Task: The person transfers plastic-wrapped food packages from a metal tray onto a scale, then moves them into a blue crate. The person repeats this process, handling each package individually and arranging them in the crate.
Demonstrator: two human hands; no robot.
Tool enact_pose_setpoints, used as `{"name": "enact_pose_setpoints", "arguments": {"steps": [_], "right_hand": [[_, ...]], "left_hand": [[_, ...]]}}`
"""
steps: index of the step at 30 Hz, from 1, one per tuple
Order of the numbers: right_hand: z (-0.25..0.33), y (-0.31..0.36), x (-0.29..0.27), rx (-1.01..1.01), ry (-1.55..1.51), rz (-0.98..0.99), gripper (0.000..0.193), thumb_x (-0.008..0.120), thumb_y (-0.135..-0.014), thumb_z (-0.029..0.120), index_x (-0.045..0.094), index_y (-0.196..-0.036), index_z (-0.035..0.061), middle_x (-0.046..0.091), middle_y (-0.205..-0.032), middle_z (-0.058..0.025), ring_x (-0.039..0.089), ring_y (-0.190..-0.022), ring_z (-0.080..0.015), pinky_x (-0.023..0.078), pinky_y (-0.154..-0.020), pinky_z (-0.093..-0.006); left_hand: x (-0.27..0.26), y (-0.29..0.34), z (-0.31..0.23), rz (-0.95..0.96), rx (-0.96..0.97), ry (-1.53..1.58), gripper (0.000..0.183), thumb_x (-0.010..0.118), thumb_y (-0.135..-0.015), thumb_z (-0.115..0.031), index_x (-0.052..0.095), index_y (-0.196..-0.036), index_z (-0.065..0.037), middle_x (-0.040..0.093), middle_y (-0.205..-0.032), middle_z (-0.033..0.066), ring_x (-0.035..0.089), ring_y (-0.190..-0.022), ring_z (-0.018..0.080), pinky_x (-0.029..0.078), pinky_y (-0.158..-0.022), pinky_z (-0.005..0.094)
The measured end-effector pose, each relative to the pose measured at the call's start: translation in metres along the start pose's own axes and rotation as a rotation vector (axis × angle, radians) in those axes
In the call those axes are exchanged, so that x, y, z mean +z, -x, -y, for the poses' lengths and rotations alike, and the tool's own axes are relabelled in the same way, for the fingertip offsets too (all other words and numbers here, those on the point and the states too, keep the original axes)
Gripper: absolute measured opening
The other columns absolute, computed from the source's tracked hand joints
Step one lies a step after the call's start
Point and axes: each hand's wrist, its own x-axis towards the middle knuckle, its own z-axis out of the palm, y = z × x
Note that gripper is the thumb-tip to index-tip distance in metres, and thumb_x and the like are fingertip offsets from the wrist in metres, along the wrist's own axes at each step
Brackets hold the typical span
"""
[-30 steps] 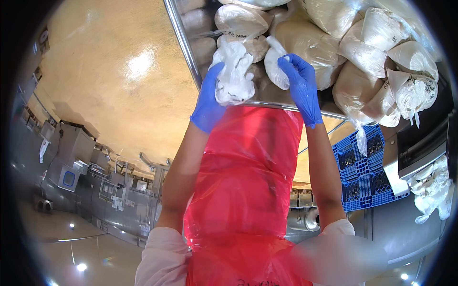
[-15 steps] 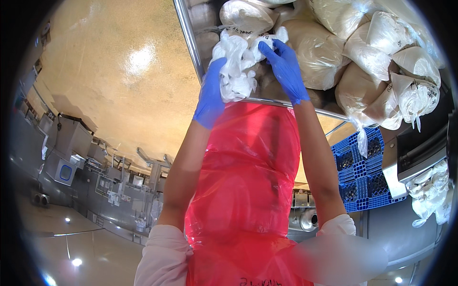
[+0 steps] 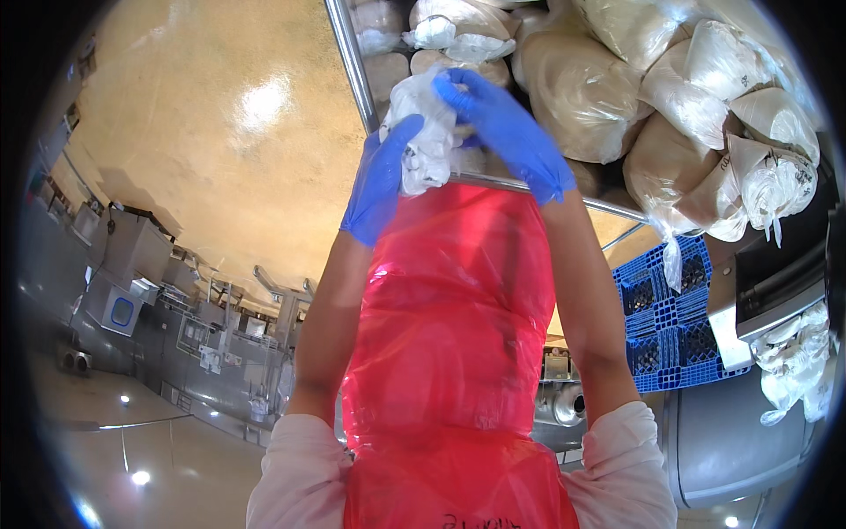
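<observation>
A bundle of crumpled thin white plastic bags [image 3: 428,145] is bunched up over the near rim of a metal cart [image 3: 493,181]. My left hand [image 3: 379,172], in a blue glove, grips its left side with the thumb on top. From the right, my blue-gloved right hand [image 3: 507,123] reaches over with bent fingers, the fingertips pinching the bundle's upper edge. Just beyond my hands lie filled plastic bags [image 3: 463,44] with pale contents inside the cart. A larger filled bag [image 3: 577,97] rests to the right of my right hand.
More filled bags [image 3: 696,93] are heaped at the right, one knotted end hanging over the rim. A blue plastic pallet [image 3: 665,309] lies below. Crumpled clear bags [image 3: 793,366] hang at the far right. Steel equipment [image 3: 132,256] stands across the yellowish floor [image 3: 203,132] at left.
My right hand has moved left over the bundle, its fingers more bent. The plastic is gathered more tightly, and filled bags behind it show more. My left hand has shifted slightly left.
</observation>
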Motion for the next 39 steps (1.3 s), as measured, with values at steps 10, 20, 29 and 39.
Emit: {"name": "enact_pose_setpoints", "arguments": {"steps": [10,20,29,39], "right_hand": [[-0.078,0.023,-0.017,0.011,-0.624,-0.248,0.032,0.061,-0.09,0.015,0.052,-0.117,0.0007,0.06,-0.105,-0.008,0.06,-0.087,-0.0131,0.051,-0.073,-0.0271],[-0.054,0.015,-0.015,-0.249,0.109,-0.442,0.031,0.061,-0.09,0.022,0.052,-0.109,-0.0012,0.056,-0.09,-0.011,0.053,-0.083,-0.0175,0.044,-0.076,-0.0327],[-0.034,0.031,-0.006,-0.348,0.231,-0.428,0.041,0.062,-0.087,0.02,0.047,-0.118,-0.0017,0.057,-0.106,-0.0197,0.057,-0.098,-0.0285,0.045,-0.086,-0.0377],[0.005,0.205,-0.091,-0.138,0.265,-0.466,0.039,0.061,-0.089,0.019,0.051,-0.122,0.0008,0.059,-0.116,-0.014,0.057,-0.106,-0.0206,0.045,-0.09,-0.0328]], "left_hand": [[-0.008,0.028,0.023,0.045,0.153,-0.013,0.05,0.058,-0.079,-0.005,0.046,-0.127,0.002,0.056,-0.12,0.0115,0.057,-0.108,0.0199,0.047,-0.093,0.0334],[-0.003,0.046,0.009,-0.18,0.269,-0.189,0.036,0.059,-0.083,-0.008,0.049,-0.117,-0.001,0.053,-0.114,0.0095,0.057,-0.095,0.0159,0.046,-0.088,0.0287],[0.029,0.021,-0.001,-0.239,0.648,-0.733,0.032,0.059,-0.088,-0.007,0.05,-0.118,0.002,0.053,-0.114,0.0095,0.051,-0.108,0.0165,0.04,-0.093,0.0287],[0.055,0.058,-0.001,-0.198,0.549,-0.907,0.024,0.063,-0.087,-0.014,0.061,-0.106,0.0,0.064,-0.096,0.0073,0.059,-0.088,0.0141,0.048,-0.081,0.0284]]}}
